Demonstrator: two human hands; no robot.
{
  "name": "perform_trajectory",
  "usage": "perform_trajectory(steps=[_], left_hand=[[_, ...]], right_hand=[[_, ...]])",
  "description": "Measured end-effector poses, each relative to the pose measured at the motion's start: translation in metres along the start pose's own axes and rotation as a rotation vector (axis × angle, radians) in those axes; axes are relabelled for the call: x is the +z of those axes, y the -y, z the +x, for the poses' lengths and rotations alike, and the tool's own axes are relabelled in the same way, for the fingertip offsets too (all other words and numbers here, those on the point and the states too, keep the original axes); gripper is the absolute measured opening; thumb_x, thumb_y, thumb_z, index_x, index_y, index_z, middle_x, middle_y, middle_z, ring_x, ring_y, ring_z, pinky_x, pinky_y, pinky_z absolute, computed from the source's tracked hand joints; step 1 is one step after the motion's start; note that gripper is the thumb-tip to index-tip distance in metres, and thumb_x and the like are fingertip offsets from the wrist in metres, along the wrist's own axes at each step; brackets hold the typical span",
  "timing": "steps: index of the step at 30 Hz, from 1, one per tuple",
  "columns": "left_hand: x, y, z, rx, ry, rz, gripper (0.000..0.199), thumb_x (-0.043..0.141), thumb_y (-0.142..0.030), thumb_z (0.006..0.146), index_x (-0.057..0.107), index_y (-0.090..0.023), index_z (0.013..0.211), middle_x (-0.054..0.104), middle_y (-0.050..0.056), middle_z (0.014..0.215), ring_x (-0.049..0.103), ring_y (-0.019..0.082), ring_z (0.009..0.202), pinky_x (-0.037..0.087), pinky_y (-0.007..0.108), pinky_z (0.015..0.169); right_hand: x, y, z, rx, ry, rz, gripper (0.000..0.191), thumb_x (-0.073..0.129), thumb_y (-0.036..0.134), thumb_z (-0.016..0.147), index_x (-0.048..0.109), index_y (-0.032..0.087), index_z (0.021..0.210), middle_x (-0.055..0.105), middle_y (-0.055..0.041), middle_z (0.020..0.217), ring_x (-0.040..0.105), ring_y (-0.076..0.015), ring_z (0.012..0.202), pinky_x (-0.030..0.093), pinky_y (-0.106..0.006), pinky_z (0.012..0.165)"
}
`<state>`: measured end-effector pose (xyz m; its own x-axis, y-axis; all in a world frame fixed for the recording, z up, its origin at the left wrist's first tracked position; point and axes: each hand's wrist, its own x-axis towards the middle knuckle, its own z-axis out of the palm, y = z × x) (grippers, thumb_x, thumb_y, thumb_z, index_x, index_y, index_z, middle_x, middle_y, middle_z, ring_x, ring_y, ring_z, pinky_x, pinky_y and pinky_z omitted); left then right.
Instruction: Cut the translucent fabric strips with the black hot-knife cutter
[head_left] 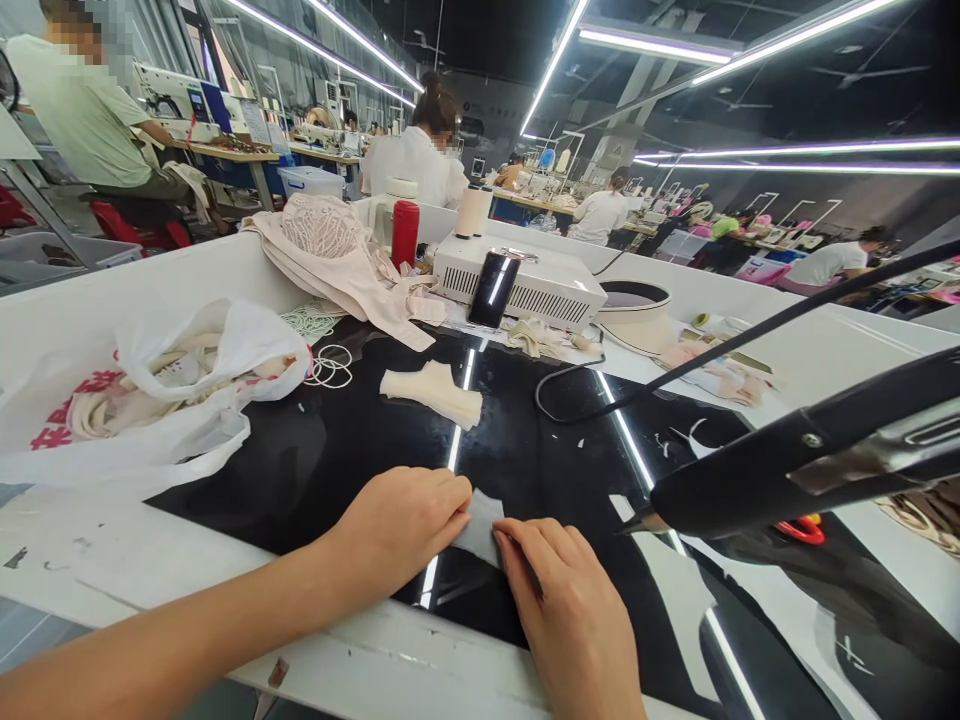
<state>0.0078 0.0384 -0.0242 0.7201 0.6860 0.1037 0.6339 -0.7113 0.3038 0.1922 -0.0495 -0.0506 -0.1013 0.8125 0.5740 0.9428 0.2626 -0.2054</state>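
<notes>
Between my hands, low over the glossy black sheet point(337, 450), is a small pale grey-white piece of fabric point(480, 525). My left hand point(409, 520) pinches its left edge with thumb and curled fingers. On the right edge, the thumb and forefinger of my right hand point(562, 600) close on the same piece. Part of the fabric is hidden under the fingers. A cream cut fabric piece point(433, 393) lies flat on the black sheet, a little beyond my hands and apart from them.
At left sits a white plastic bag point(187, 440) of cream straps. Behind are beige bras point(330, 250), a red bottle point(405, 233), a phone point(493, 288) and a white vented box point(525, 280). A black pen-like tool point(787, 470) with a cable juts in from the right, near red-handled scissors point(799, 531).
</notes>
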Motion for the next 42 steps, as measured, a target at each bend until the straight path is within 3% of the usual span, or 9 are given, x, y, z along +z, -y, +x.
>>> perform_trajectory(steps=[29, 37, 42], left_hand=[[-0.001, 0.003, -0.004, 0.038, -0.041, 0.005, 0.014, 0.057, -0.023, 0.102, 0.061, -0.02, 0.089, 0.064, -0.002, 0.084, 0.059, 0.017, 0.072, 0.042, 0.032, 0.068], [0.003, -0.002, -0.001, 0.309, -0.285, 0.053, 0.018, 0.047, -0.02, 0.107, 0.064, -0.016, 0.1, 0.069, 0.004, 0.102, 0.064, 0.021, 0.098, 0.051, 0.037, 0.085], [0.014, -0.005, 0.0, 0.428, -0.278, 0.005, 0.016, 0.048, -0.018, 0.107, 0.062, -0.014, 0.114, 0.072, 0.005, 0.118, 0.066, 0.018, 0.114, 0.053, 0.034, 0.1]], right_hand=[[-0.003, 0.005, 0.003, 0.02, 0.001, 0.012, 0.029, 0.042, 0.022, 0.107, 0.068, 0.021, 0.094, 0.062, -0.0016, 0.074, 0.054, -0.0171, 0.063, 0.037, -0.032, 0.06], [0.0, 0.005, -0.001, 0.033, 0.0, 0.025, 0.027, 0.044, 0.022, 0.106, 0.066, 0.021, 0.091, 0.061, -0.0012, 0.074, 0.054, -0.0173, 0.065, 0.038, -0.032, 0.061], [0.001, 0.005, -0.001, 0.026, -0.001, 0.021, 0.029, 0.042, 0.024, 0.107, 0.065, 0.021, 0.09, 0.062, -0.0017, 0.075, 0.054, -0.0176, 0.065, 0.038, -0.032, 0.062]])
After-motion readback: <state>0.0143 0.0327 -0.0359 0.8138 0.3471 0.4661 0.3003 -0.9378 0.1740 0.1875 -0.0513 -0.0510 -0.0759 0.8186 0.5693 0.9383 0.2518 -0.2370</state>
